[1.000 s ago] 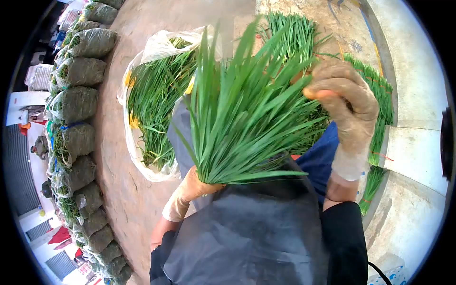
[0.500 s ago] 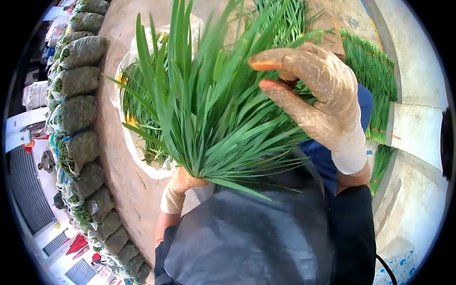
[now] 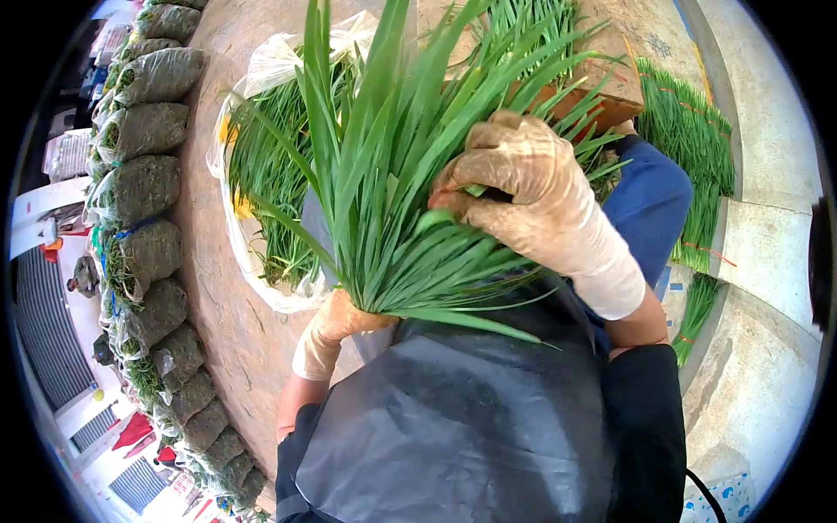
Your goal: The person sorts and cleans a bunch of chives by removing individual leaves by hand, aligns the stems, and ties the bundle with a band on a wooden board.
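Note:
A bunch of long flat green leaves, apparently garlic chives (image 3: 375,200), fans out upward and to the right over my lap. My left hand (image 3: 349,318), in a pale stained glove, is wrapped round its lower end; the stem ends are hidden. On the bunch's right side, my right hand (image 3: 523,179), gloved too, has thumb and fingers pinched together among the leaves. A leaf curls out beside its fingertips. A black apron (image 3: 462,418) covers my lap just below the bunch.
Behind the bunch lies a white plastic bag (image 3: 235,235) of loose chives. More chives rest on a brown box (image 3: 615,74) ahead. Banded bundles (image 3: 684,131) line the low concrete wall (image 3: 772,235) at right. Full sacks (image 3: 144,187) stand in a row at left.
My right hand has moved left and down into the leaves, and its spread thumb and fingers have closed. My left hand still grips the bunch.

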Demonstrator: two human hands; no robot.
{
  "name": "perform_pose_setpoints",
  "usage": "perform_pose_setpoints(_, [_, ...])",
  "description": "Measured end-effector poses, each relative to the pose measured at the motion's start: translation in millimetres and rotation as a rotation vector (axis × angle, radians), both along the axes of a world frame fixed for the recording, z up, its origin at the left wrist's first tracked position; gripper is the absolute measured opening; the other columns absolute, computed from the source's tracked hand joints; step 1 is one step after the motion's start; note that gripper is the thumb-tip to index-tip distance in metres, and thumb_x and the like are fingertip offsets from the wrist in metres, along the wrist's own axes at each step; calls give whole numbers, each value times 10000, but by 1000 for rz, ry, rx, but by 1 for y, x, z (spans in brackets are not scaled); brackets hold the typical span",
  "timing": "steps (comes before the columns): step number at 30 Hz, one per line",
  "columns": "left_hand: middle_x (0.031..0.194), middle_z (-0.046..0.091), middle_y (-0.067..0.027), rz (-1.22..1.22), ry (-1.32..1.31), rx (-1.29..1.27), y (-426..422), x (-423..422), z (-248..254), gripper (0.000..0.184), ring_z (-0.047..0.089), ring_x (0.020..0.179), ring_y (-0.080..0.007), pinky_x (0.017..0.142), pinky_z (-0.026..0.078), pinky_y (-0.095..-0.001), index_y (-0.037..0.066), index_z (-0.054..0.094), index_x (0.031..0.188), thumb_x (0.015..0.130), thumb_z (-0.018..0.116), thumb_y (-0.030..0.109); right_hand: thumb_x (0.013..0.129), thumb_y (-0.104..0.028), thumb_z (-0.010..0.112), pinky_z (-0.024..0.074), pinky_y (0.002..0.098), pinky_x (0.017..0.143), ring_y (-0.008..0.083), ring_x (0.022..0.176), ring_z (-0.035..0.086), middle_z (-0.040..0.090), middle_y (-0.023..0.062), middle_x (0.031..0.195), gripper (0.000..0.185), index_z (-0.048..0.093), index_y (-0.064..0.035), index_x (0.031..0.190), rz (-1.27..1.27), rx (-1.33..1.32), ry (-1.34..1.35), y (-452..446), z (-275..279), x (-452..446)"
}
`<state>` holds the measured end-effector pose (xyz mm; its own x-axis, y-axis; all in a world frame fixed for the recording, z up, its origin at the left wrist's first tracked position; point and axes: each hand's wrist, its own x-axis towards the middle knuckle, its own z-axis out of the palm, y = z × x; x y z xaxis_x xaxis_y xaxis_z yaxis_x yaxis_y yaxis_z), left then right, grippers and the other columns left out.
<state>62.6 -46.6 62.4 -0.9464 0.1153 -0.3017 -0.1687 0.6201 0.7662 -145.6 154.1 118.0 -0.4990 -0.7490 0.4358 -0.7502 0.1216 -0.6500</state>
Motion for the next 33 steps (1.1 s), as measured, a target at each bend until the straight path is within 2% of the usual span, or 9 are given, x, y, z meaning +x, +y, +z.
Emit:
perform_pose_setpoints(3, [907,678,-94,78,-70,7,-1,-1,-2,288,639,820,-273,704,509,-357,83,683,967,693,760,131,669,-118,785,441,338,716,217,720,548,647,13,780,145,718,-105,797,-169,-166,28,-2,-9,12])
perform_pose_setpoints(7, [929,689,-96,-19,378,-226,-3,-8,2,356,669,814,-239,723,520,-314,79,652,1044,704,761,83,720,-156,765,453,292,775,184,789,576,639,64,787,146,729,-76,837,-311,-607,-964,14,-14,13])
perform_pose_setpoints(9, [989,691,-107,454,-68,78,-6,-2,3,396,679,841,-251,744,525,-311,86,626,1098,720,746,78,750,-174,745,454,326,849,225,899,597,647,119,936,248,706,-44,958,-272,-623,-1050,44,-54,-25])
perform_pose_setpoints(12, [1022,687,-118,457,270,-206,-12,-11,5,597,679,861,-235,745,530,-322,126,557,1275,712,743,62,776,-259,735,393,428,968,279,1093,549,573,141,1204,401,638,-55,1106,-337,658,-1,56,-86,-45])
perform_pose_setpoints(13, [997,690,-115,484,401,-341,-13,-16,6,676,680,843,-227,732,531,-327,147,525,1334,702,745,54,778,-194,733,412,389,959,259,1082,560,598,126,1151,341,649,-54,1077,-486,669,166,56,-89,-42])
perform_pose_setpoints(15, [882,661,-97,457,478,-548,-21,-20,9,756,653,766,-263,681,517,-347,225,512,1364,670,732,19,797,-110,711,434,335,924,218,1031,581,632,101,1075,297,658,-49,1083,-300,-121,-830,100,-118,-63])
perform_pose_setpoints(19, [876,644,-95,433,509,-671,-26,-21,18,760,636,767,-275,649,502,-367,225,531,1350,646,734,23,821,-57,680,477,316,805,198,862,608,651,82,937,265,657,-9,1081,-685,-89,122,80,4,-29])
perform_pose_setpoints(24, [882,640,-100,360,672,-762,-28,-24,23,732,632,771,-281,659,501,-372,192,548,1328,639,776,100,775,-124,728,479,302,708,196,772,611,651,70,808,112,713,-29,833,-219,-179,-73,79,26,-12])
perform_pose_setpoints(33, [1027,628,-133,319,712,-963,-37,-8,8,636,630,847,-324,717,500,-396,220,604,1246,636,774,161,745,-143,778,479,360,863,244,1005,604,645,115,1046,361,617,-17,1042,-43,36,-80,68,-34,-8])
